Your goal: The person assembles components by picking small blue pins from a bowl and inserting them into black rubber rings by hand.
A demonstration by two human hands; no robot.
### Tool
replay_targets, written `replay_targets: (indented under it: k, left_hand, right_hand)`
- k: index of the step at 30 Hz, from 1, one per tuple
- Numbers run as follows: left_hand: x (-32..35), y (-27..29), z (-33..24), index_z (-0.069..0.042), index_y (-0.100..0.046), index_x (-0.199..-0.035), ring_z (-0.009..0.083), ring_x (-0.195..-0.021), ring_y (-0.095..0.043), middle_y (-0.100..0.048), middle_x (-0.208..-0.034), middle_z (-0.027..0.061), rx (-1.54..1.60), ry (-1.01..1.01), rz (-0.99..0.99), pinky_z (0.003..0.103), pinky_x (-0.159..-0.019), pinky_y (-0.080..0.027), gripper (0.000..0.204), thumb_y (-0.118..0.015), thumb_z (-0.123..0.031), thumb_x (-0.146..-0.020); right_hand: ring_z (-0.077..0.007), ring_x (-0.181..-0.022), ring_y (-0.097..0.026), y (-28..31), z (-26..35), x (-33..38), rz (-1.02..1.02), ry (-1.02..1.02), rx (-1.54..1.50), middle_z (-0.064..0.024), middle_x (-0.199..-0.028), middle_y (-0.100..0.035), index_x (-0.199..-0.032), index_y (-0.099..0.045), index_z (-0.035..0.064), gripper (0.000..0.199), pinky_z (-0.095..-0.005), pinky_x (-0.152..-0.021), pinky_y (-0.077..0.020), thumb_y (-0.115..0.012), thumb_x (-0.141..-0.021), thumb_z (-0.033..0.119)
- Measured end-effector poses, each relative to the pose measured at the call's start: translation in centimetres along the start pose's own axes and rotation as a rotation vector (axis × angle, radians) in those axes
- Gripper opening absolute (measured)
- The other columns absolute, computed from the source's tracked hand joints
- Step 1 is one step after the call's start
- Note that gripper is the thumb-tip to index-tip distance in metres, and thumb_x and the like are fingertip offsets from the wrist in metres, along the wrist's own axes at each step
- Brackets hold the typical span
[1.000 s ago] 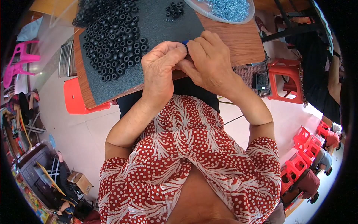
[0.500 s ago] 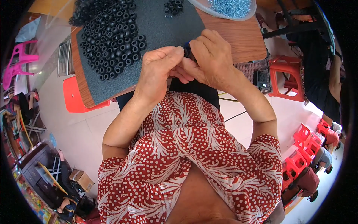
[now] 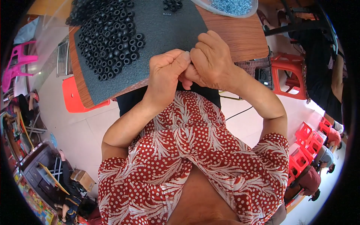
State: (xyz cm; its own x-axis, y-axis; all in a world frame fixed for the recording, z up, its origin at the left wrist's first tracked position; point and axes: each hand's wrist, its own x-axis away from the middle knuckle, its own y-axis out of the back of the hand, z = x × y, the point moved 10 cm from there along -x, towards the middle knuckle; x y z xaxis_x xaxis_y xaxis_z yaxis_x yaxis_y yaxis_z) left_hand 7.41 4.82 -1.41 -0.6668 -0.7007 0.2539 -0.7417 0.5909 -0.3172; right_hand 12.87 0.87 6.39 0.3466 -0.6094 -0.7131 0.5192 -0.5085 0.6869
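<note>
Both hands meet at the near edge of the black foam mat (image 3: 165,33), fingertips pressed together. Left hand (image 3: 165,77) is curled into a loose fist, thumb and forefinger pinched tight. Right hand (image 3: 213,62) is cupped over it, fingers folded narrow onto the same spot. Whatever sits in the pinch is hidden between the fingertips — can't tell what it is or which hand really has it.

Nearest loose parts: the black rubber rings (image 3: 112,37), a dense spread on the far-left part of the mat, well apart from the hands. A few more rings (image 3: 171,5) sit at the mat's far edge. Clear dish of small bluish metal parts (image 3: 232,6) at top, beside the mat on the wooden table (image 3: 240,37).

Handling judgement for the rings: light, soft, a bit springy, grippy rather than slippery, not fragile. Best taken with a thumb-and-forefinger pinch across the outer rim, or a fingertip through the bore.

Orientation: most rings lie flat, holes up — axis roughly vertical to the mat, no real long axis since they're short and round. For the pinched piece, can't say.
</note>
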Motion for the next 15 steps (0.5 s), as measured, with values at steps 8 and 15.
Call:
replay_targets:
  k: [8, 15]
  left_hand:
    - [-0.1, 0.3, -0.8, 0.001, -0.058, -0.078, 0.0107, -0.057, -0.054, -0.062, -0.07, 0.0071, 0.086, 0.017, -0.023, 0.021, -0.054, -0.044, 0.033, -0.046, -0.026, -0.094]
    - [0.2, 2.3, -2.0, 0.002, -0.062, -0.094, 0.0084, -0.06, -0.056, -0.063, -0.077, 0.0069, -0.092, -0.1, -0.119, 0.02, -0.055, -0.045, 0.03, -0.05, -0.026, -0.093]
  right_hand:
    - [-0.0261, -0.061, -0.044, 1.3, -1.0, -0.8, -0.126, -0.075, -0.018, -0.01, -0.06, -0.042, -0.063, -0.045, 0.0036, 0.022, -0.0361, -0.055, -0.0366, -0.064, -0.057, 0.014]
    - [-0.0267, -0.056, -0.045, 2.9, -3.0, -2.1, -0.139, -0.044, 0.056, -0.0082, -0.058, -0.042, -0.063, -0.045, 0.0058, 0.025, -0.0379, -0.052, -0.0382, -0.07, -0.062, 0.013]
